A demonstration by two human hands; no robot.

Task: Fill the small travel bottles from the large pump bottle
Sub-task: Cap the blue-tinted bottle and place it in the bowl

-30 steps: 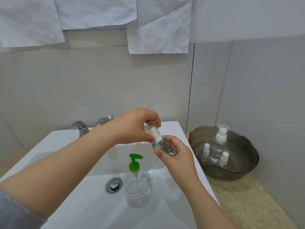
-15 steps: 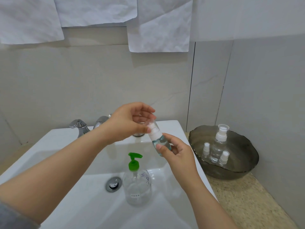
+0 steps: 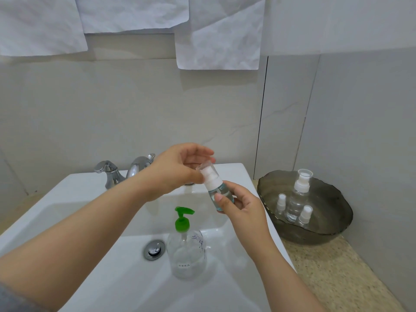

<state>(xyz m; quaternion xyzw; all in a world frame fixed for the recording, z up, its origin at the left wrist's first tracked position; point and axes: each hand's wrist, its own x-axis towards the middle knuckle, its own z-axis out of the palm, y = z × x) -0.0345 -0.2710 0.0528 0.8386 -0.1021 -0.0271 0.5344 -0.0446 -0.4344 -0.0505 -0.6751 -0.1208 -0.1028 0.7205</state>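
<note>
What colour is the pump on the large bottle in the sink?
Bright green pump, on a clear large bottle; the head view shows it plainly.

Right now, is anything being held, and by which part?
The right hand grips the small clear travel bottle of bluish liquid by its lower body; the left hand is at its clear cap, grip unclear.

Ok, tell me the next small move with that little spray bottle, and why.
Probably carry the small spray bottle to the grey bowl and stand it beside the bottles there. Its clear cap sits over the sprayer, it holds blue-green liquid, the right hand grips it, and the left hand shows straight fingers.
</note>
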